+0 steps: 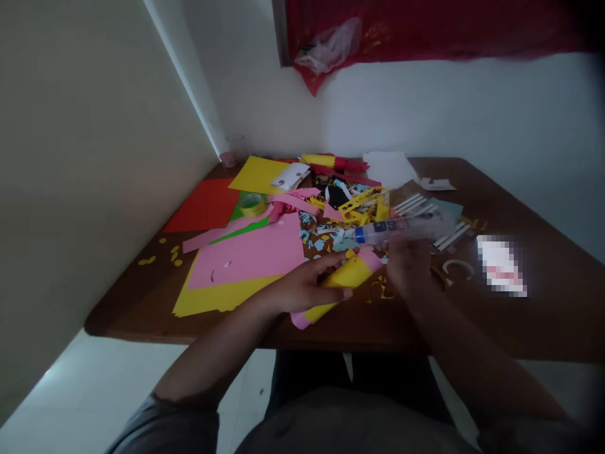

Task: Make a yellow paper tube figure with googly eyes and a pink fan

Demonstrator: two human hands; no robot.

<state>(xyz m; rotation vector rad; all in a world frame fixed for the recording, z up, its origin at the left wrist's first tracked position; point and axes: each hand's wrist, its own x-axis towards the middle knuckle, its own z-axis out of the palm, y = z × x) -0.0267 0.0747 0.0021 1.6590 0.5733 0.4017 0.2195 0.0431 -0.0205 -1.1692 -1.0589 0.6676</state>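
The left hand [305,285] holds a yellow-and-pink paper tube [358,275] at the brown table [529,325]'s near side, the right hand [407,261] a clear, blue-tipped plastic bottle [401,228]; light pressure should keep the tube round

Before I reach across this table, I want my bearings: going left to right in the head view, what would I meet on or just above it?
Small yellow paper discs → tape roll → yellow-and-pink paper tube → right hand → curved white strip.
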